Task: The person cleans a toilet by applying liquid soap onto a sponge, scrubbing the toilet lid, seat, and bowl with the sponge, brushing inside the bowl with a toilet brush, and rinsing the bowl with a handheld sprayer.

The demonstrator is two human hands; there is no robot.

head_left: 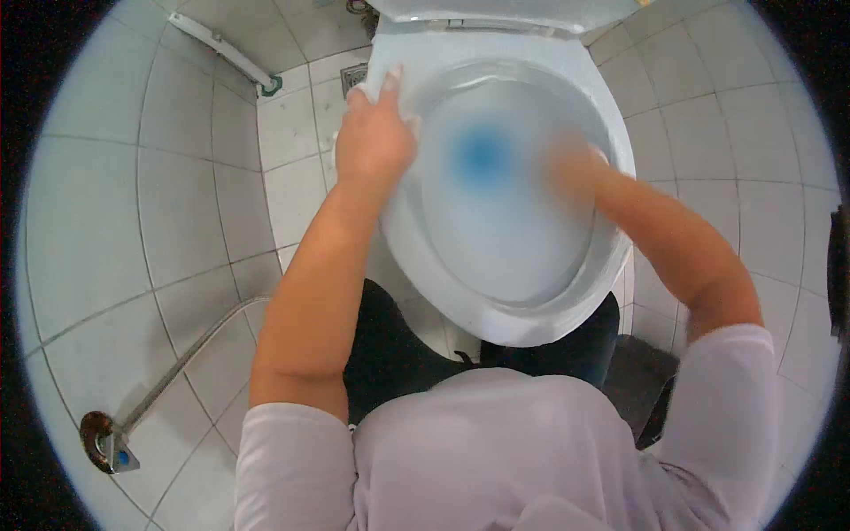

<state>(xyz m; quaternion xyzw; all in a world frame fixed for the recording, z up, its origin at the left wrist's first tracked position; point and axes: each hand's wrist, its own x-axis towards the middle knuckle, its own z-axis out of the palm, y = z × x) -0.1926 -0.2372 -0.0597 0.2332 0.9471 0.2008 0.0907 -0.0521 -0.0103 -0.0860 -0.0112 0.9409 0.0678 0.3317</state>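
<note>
A white toilet (496, 327) stands in front of me with its lid raised. My left hand (376, 133) rests on the left part of the rim, its fingers apart and pointing toward the hinge. Over the right side of the bowl is my right hand (571, 168), blurred, so its fingers and anything in them cannot be made out. A blurred blue patch (482, 155) shows inside the bowl, left of my right hand.
Tiled walls (88, 212) rise close on both sides. A metal hose (190, 354) runs from a wall valve (115, 447) at the lower left. A floor drain (354, 81) lies left of the toilet, and a white bar (221, 49) is farther left.
</note>
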